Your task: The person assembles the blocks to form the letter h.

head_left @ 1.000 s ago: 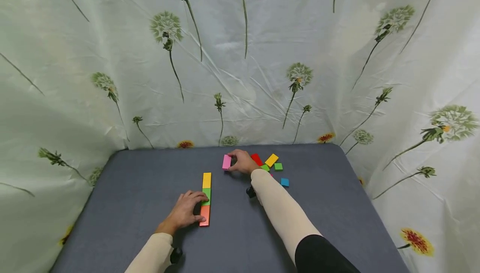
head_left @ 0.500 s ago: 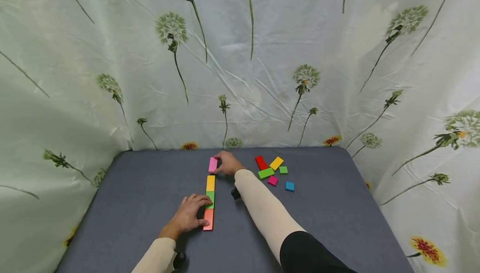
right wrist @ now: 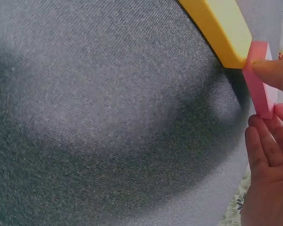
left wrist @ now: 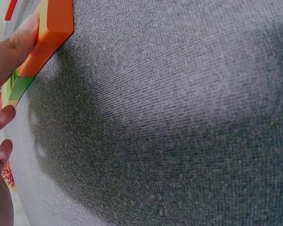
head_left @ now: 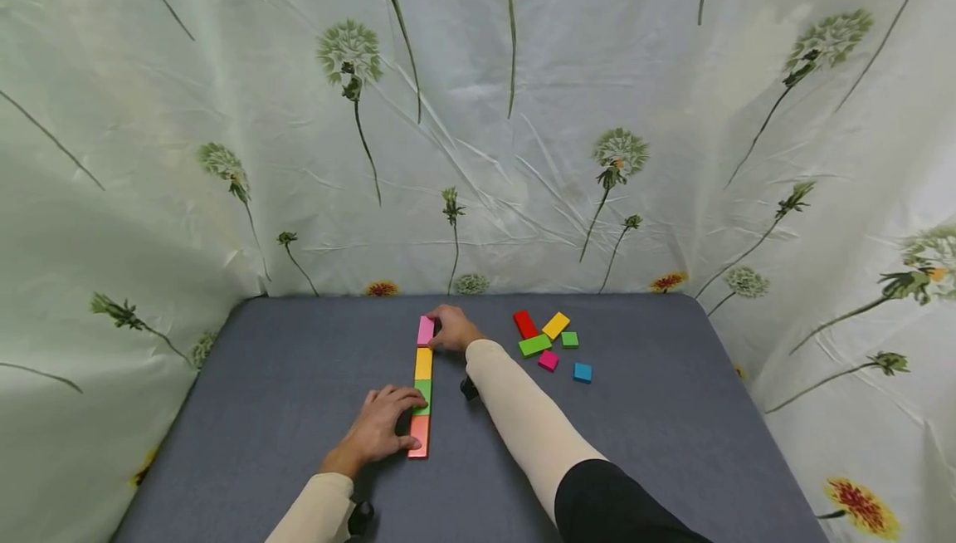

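In the head view, a row of flat blocks runs away from me: an orange block [head_left: 420,437], a green block [head_left: 422,396], a yellow block [head_left: 423,364] and a pink block [head_left: 425,331] at the far end. My right hand [head_left: 456,330] pinches the pink block between thumb and fingers. The right wrist view has this pink block [right wrist: 258,87] right at the end of the yellow block [right wrist: 221,29]. My left hand [head_left: 378,423] rests at the row's near part, thumb on the orange block [left wrist: 47,40] and relaxed fingers reaching over the green block.
Right of the row lies a loose group: a red block [head_left: 525,325], a yellow block [head_left: 556,325], a long green block [head_left: 534,345], a small green block [head_left: 570,339], a magenta block [head_left: 548,359] and a blue block [head_left: 582,373]. A flowered curtain [head_left: 493,153] hangs behind the grey table [head_left: 635,443].
My right hand has carried the pink block leftward from beside the loose group, then down against the yellow block's far end. The left hand stays at the orange and green blocks.
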`<act>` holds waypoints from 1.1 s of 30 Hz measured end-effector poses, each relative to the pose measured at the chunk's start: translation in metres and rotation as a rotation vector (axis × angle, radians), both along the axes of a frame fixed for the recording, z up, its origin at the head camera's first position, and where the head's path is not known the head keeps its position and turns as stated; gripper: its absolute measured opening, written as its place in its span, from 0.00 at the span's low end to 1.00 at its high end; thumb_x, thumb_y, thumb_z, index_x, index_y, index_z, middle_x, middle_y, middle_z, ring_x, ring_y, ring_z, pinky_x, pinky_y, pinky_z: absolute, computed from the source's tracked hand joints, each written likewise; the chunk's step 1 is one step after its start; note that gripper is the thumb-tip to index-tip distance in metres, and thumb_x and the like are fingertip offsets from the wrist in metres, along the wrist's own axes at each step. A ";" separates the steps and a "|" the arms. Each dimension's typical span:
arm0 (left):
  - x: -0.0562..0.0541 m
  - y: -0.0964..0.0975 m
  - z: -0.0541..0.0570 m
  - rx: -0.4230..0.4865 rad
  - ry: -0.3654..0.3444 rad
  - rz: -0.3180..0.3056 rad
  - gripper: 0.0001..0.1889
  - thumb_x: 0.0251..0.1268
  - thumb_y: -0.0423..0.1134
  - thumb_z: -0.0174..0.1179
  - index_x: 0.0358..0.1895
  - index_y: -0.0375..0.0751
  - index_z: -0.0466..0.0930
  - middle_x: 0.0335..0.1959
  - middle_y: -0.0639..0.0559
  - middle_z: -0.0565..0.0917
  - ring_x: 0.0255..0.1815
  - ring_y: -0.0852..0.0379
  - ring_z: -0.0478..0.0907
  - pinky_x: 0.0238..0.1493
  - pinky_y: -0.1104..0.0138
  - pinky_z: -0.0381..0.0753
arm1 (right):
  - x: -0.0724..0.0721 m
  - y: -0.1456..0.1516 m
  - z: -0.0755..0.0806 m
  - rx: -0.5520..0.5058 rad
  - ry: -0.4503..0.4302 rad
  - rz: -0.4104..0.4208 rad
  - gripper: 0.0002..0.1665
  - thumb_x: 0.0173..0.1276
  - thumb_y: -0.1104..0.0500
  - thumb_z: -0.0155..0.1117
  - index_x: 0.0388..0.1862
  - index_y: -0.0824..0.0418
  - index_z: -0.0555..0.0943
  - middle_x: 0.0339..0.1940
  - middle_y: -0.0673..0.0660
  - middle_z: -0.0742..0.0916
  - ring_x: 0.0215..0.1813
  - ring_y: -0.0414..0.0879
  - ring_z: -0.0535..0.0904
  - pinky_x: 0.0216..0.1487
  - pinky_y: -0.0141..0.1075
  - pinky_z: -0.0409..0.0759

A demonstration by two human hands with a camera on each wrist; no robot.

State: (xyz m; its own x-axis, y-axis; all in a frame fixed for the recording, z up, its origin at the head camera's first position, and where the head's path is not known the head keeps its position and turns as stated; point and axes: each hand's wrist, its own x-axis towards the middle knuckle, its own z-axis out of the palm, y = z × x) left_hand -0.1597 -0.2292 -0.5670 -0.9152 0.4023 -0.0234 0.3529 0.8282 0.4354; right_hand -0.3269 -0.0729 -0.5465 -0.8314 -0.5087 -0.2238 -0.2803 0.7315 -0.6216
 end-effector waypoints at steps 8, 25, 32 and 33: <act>-0.001 0.001 -0.001 -0.007 -0.010 0.011 0.29 0.41 0.49 0.78 0.51 0.46 0.82 0.55 0.52 0.79 0.54 0.51 0.72 0.52 0.51 0.65 | -0.007 0.004 -0.014 -0.021 -0.020 0.000 0.33 0.57 0.60 0.75 0.62 0.61 0.77 0.56 0.55 0.82 0.58 0.47 0.76 0.58 0.38 0.73; 0.001 0.000 -0.002 0.008 -0.005 0.012 0.29 0.40 0.48 0.78 0.51 0.46 0.82 0.55 0.52 0.79 0.53 0.51 0.72 0.50 0.52 0.65 | 0.015 0.002 -0.018 -0.067 0.101 -0.019 0.28 0.66 0.57 0.66 0.63 0.65 0.75 0.62 0.60 0.78 0.65 0.52 0.72 0.64 0.43 0.68; 0.001 0.000 -0.002 0.007 -0.012 0.013 0.29 0.41 0.49 0.77 0.51 0.46 0.82 0.55 0.51 0.79 0.53 0.51 0.72 0.50 0.52 0.66 | 0.016 0.003 -0.018 -0.088 0.094 -0.014 0.28 0.67 0.58 0.65 0.64 0.65 0.74 0.62 0.61 0.78 0.65 0.53 0.71 0.65 0.44 0.67; 0.001 0.000 -0.002 0.004 -0.011 0.012 0.29 0.41 0.49 0.77 0.51 0.46 0.82 0.55 0.51 0.79 0.53 0.51 0.72 0.50 0.52 0.66 | 0.016 0.003 -0.019 -0.087 0.096 -0.013 0.28 0.67 0.58 0.65 0.64 0.65 0.74 0.62 0.61 0.78 0.65 0.53 0.72 0.65 0.44 0.67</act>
